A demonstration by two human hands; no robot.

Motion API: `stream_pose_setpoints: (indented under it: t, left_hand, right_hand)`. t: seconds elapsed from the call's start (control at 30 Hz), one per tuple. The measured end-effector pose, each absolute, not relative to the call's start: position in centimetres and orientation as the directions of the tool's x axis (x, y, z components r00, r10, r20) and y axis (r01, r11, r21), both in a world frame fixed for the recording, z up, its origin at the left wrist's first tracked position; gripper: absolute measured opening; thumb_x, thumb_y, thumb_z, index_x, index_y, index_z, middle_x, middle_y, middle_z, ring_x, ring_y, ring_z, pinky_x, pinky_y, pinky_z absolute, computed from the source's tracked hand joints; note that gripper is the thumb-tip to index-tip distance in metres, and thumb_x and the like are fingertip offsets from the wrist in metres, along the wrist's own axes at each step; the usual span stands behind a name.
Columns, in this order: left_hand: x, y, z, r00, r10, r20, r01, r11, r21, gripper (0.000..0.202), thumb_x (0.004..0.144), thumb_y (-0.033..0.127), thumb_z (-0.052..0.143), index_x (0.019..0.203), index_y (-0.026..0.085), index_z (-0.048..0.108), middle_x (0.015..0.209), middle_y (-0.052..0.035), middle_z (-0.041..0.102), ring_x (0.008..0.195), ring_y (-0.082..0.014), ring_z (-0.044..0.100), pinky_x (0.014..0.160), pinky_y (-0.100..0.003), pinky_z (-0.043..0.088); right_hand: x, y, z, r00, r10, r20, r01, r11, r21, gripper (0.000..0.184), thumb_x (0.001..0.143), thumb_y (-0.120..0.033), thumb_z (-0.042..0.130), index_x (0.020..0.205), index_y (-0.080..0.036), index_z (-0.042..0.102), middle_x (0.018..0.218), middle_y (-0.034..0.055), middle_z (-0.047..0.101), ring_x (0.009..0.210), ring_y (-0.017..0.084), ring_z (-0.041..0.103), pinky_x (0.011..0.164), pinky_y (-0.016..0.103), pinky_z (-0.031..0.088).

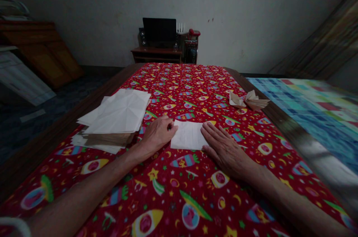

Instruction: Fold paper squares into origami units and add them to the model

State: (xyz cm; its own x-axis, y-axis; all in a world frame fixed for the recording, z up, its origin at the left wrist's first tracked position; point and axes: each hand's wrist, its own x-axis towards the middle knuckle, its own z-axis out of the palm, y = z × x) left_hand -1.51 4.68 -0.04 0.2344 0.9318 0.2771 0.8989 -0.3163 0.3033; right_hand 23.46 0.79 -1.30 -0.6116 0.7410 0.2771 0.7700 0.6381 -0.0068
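Note:
A small folded white paper (pixel 187 135) lies on the red patterned tablecloth (pixel 195 192). My left hand (pixel 157 134) rests at the paper's left edge with its fingers curled into a pinch on that edge. My right hand (pixel 226 149) lies flat with its fingers stretched out, pressing down the paper's right side. A stack of white and brownish paper sheets (pixel 114 117) sits just left of my left hand.
A few folded paper shapes (pixel 248 100) lie at the table's far right edge. A checkered blue bedspread (pixel 313 114) lies to the right. A low stand with a dark screen (pixel 159 32) is against the far wall. Wooden furniture (pixel 41 54) stands left.

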Motion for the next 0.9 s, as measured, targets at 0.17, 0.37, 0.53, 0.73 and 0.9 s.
stream_pose_setpoints:
  t: [0.17, 0.37, 0.53, 0.73, 0.9]
  left_hand:
    - [-1.99, 4.9, -0.33, 0.25, 0.928, 0.277, 0.892, -0.332, 0.306, 0.021, 0.082, 0.03, 0.054, 0.065, 0.018, 0.059, 0.073, -0.0016, 0.057, 0.07, -0.0154, 0.054, 0.061, -0.026, 0.037]
    - [-1.9, 4.74, -0.35, 0.252, 0.921, 0.296, 0.891, -0.341, 0.301, 0.021, 0.083, 0.03, 0.053, 0.066, 0.018, 0.058, 0.074, -0.0022, 0.057, 0.069, -0.0153, 0.053, 0.061, -0.026, 0.037]
    - [-1.87, 4.69, -0.36, 0.252, 0.92, 0.301, 0.896, -0.339, 0.286, 0.021, 0.083, 0.029, 0.052, 0.067, 0.018, 0.057, 0.074, -0.002, 0.056, 0.07, -0.0156, 0.054, 0.061, -0.026, 0.036]
    - [-1.89, 4.75, -0.5, 0.245, 0.919, 0.308, 0.91, -0.328, 0.254, 0.02, 0.084, 0.029, 0.051, 0.068, 0.018, 0.057, 0.075, -0.0024, 0.056, 0.071, -0.016, 0.054, 0.063, -0.026, 0.037]
    - [-1.82, 4.49, -0.33, 0.253, 0.914, 0.317, 0.92, -0.328, 0.212, 0.019, 0.086, 0.029, 0.05, 0.072, 0.018, 0.058, 0.078, -0.0029, 0.058, 0.074, -0.0168, 0.055, 0.064, -0.026, 0.038]
  right_hand:
    - [23.37, 0.77, -1.17, -0.618, 0.735, 0.279, 0.765, 0.645, -0.005, 0.05, 0.096, -0.034, 0.037, 0.141, -0.012, 0.038, 0.145, 0.0131, 0.039, 0.138, 0.025, 0.025, 0.111, 0.048, 0.028]
    - [23.42, 0.76, -1.24, -0.619, 0.736, 0.274, 0.765, 0.644, -0.002, 0.05, 0.096, -0.034, 0.036, 0.141, -0.012, 0.038, 0.145, 0.0135, 0.038, 0.138, 0.025, 0.026, 0.11, 0.049, 0.029]
    - [23.33, 0.81, -1.09, -0.616, 0.743, 0.261, 0.769, 0.639, -0.004, 0.05, 0.096, -0.035, 0.036, 0.14, -0.01, 0.04, 0.145, 0.0142, 0.038, 0.139, 0.025, 0.024, 0.11, 0.048, 0.028]
    - [23.29, 0.8, -1.13, -0.607, 0.745, 0.276, 0.773, 0.634, -0.011, 0.05, 0.097, -0.036, 0.036, 0.14, -0.011, 0.04, 0.145, 0.0142, 0.037, 0.139, 0.025, 0.023, 0.11, 0.048, 0.029]
    - [23.24, 0.75, -1.08, -0.618, 0.734, 0.28, 0.765, 0.644, 0.001, 0.049, 0.097, -0.036, 0.035, 0.139, -0.012, 0.041, 0.146, 0.0132, 0.036, 0.139, 0.025, 0.023, 0.11, 0.048, 0.029]
